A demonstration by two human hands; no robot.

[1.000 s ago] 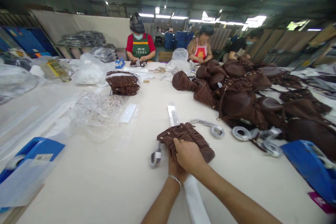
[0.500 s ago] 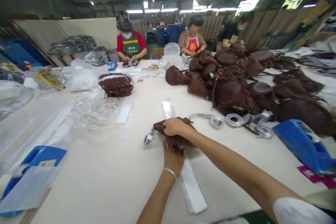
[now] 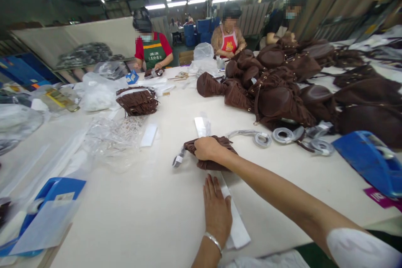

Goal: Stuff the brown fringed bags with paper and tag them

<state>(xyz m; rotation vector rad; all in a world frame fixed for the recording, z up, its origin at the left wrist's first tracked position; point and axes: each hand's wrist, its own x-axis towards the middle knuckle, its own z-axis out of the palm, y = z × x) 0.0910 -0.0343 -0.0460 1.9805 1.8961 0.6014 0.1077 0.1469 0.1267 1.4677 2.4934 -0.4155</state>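
The right grip (image 3: 209, 149) is clenched over the top of a folded brown fringed garment (image 3: 211, 165), pressing it down on the pale surface (image 3: 150, 213) just ahead of the person. The left grip (image 3: 216, 211) is released: it lies flat, palm down and fingers together, partly on a long white strip (image 3: 238, 228) that runs from under the garment back toward the person. A silver bangle (image 3: 214, 241) circles that wrist. A grey strap end with a white tag (image 3: 177, 160) sticks out from the garment's left side.

Just beyond the garment to the right lie coiled grey straps (image 3: 261, 138). Behind them is a large heap of brown garments (image 3: 282, 96). A blue tape dispenser (image 3: 367, 160) sits near the right edge and another blue one (image 3: 50, 192) at the left. Crumpled clear plastic bags (image 3: 114, 134) and a small stack of brown fringed pieces (image 3: 137, 102) lie further left. Three other people work at the far end.
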